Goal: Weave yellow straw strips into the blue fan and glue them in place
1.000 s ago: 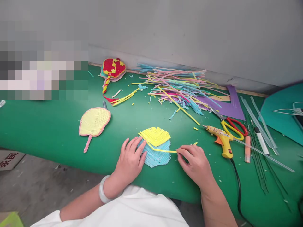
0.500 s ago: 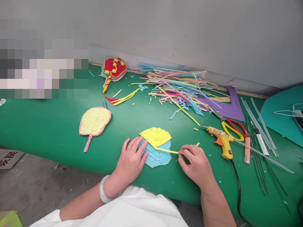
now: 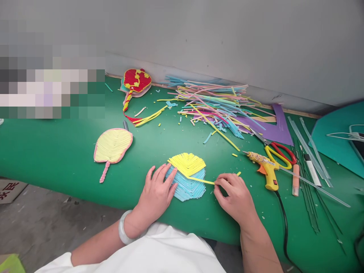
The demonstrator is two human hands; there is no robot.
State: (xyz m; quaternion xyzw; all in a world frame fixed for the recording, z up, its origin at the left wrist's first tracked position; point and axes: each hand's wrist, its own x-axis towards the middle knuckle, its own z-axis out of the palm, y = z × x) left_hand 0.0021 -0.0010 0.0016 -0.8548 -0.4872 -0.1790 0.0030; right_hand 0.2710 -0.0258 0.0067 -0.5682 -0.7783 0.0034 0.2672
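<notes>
A leaf-shaped fan piece [image 3: 188,177], yellow strips on its upper half and light blue strips below, lies flat on the green table [image 3: 62,155]. My left hand [image 3: 157,191] rests on its left edge with fingers stretched out, pressing it down. My right hand [image 3: 234,196] sits just right of the piece, fingers pinched on the end of a thin yellow strip [image 3: 200,181] that runs across the boundary between yellow and blue.
A yellow glue gun [image 3: 265,169], red-and-yellow scissors [image 3: 278,152], an orange pen [image 3: 295,180] and clear glue sticks [image 3: 311,148] lie to the right. A heap of coloured strips [image 3: 216,102] sits at the back. A finished yellow fan [image 3: 112,146] and a red fan [image 3: 135,81] lie left.
The bent yellow strip has been laid closer along the edge of the yellow half. Both hands have stayed nearly in place.
</notes>
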